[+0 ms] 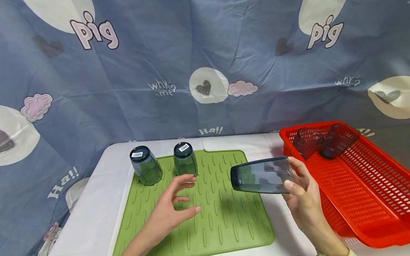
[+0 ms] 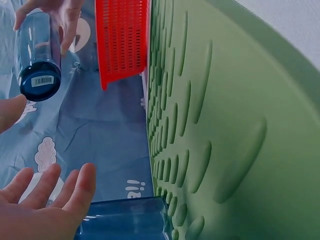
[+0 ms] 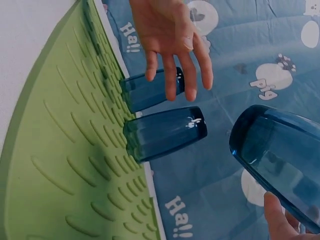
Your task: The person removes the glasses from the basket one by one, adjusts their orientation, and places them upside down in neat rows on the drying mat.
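We hold a blue tumbler (image 1: 262, 175) on its side in our right hand (image 1: 304, 199), fingers and thumb curled round its open end, the base pointing toward our left hand (image 1: 173, 209). The tumbler is lifted above the right edge of the green ribbed mat (image 1: 224, 220), just beside the red basket (image 1: 368, 199). Our left hand hovers over the middle of the mat with its fingers spread and relaxed, gripping nothing. Just beyond its fingertips, a second tumbler (image 1: 185, 159) stands upside down near the far edge of the mat, and a third tumbler (image 1: 145, 165) stands inverted at the mat's far left corner, slightly tilted. Two more tumblers (image 1: 325, 141) lie in the far end of the basket. The mat and basket rest on a white table (image 1: 93, 213), against a blue printed cloth (image 1: 160, 53) backdrop.
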A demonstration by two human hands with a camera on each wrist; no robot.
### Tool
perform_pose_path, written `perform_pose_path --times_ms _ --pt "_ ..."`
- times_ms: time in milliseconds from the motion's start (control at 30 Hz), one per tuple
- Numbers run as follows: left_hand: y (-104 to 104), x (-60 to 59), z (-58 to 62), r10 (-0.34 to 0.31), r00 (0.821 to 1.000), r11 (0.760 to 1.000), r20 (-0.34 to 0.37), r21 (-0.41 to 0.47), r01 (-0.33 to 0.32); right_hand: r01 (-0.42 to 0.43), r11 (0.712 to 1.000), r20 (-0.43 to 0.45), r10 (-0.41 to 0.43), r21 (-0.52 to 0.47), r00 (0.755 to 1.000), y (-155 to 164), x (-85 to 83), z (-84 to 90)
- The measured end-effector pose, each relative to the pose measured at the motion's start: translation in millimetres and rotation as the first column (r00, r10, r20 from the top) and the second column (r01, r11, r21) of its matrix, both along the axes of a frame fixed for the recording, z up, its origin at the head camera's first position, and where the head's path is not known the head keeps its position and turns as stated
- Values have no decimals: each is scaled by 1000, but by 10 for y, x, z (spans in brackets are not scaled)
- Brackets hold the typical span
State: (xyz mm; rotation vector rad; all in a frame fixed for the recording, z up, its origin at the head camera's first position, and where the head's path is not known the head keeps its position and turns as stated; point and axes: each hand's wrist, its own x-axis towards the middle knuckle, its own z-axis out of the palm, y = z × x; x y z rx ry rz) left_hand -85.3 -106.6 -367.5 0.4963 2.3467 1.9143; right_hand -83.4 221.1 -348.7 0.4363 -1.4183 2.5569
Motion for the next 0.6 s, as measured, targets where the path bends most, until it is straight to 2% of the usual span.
perform_pose_path --times_ms 300,600 --pt "37 28 10 -25 996 999 81 42 22 -35 999 -16 35 12 999 -53 -12 -98" --pt "72 22 -27 -73 996 995 54 67 70 -52 998 -9 52 23 999 -116 39 -95"
